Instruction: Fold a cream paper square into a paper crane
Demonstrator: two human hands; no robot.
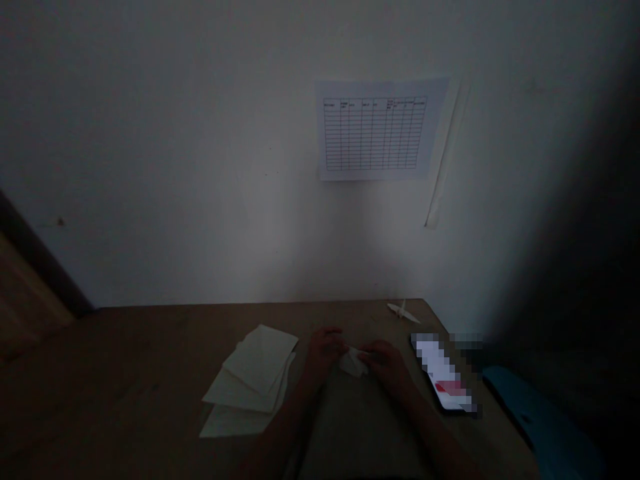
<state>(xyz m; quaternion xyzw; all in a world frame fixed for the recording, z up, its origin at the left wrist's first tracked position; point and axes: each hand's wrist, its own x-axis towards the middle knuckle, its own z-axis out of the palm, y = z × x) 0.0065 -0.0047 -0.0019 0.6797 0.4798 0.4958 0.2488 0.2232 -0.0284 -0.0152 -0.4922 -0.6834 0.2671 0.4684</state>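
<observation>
A small piece of folded white paper (354,363) is held between my two hands above the wooden table (150,373). My left hand (325,350) pinches its left edge, fingers bent. On the other side, my right hand (384,359) grips the right edge with closed fingers. The image is dim, so the exact folds and fingertips are hard to make out. Several loose sheets of white paper (255,373) lie overlapping to the left of my left hand.
A lit phone (443,373) lies right of my right hand. Near the table's back right corner sits a folded paper figure (403,311). A printed chart (373,133) hangs on the wall. A blue object (540,420) is beyond the right edge.
</observation>
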